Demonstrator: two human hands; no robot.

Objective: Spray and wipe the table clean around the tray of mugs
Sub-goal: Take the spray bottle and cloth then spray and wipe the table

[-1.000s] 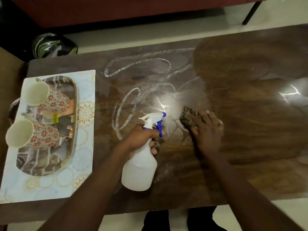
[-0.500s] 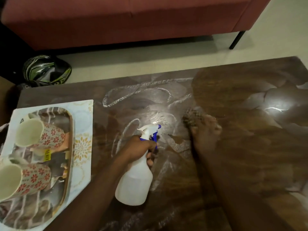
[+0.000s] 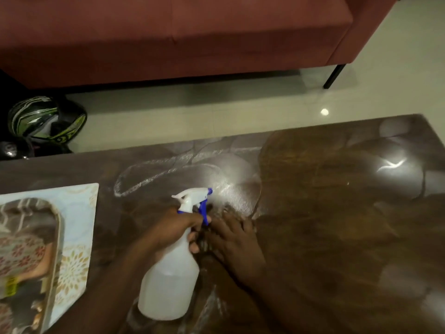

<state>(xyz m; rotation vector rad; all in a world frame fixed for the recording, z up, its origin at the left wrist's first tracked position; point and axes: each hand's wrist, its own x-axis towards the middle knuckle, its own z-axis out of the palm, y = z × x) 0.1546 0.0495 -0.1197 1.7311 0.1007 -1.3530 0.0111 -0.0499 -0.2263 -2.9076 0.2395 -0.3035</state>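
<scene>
My left hand [image 3: 173, 230] grips the neck of a white spray bottle [image 3: 168, 285] with a blue trigger. Its nozzle points toward the far side of the dark wooden table [image 3: 337, 225]. My right hand [image 3: 236, 244] lies flat on the table just right of the bottle and presses down a wiping cloth, which is almost wholly hidden under it. White spray streaks [image 3: 168, 174] curl across the table beyond the nozzle. At the left edge a tray [image 3: 56, 237] holds a floral mug [image 3: 21, 256] lying on its side, on a pale patterned mat [image 3: 79, 237].
A red sofa [image 3: 168, 39] stands beyond the table, with a black leg [image 3: 333, 75] at its right. A black and green helmet [image 3: 45, 121] lies on the pale floor at the far left. A bright lamp reflection [image 3: 390, 165] shines on the table's right part.
My right hand has slid left and nearer, now close beside the bottle, and the cloth no longer shows. The view has tilted up toward the sofa. The bottle stays in my left hand.
</scene>
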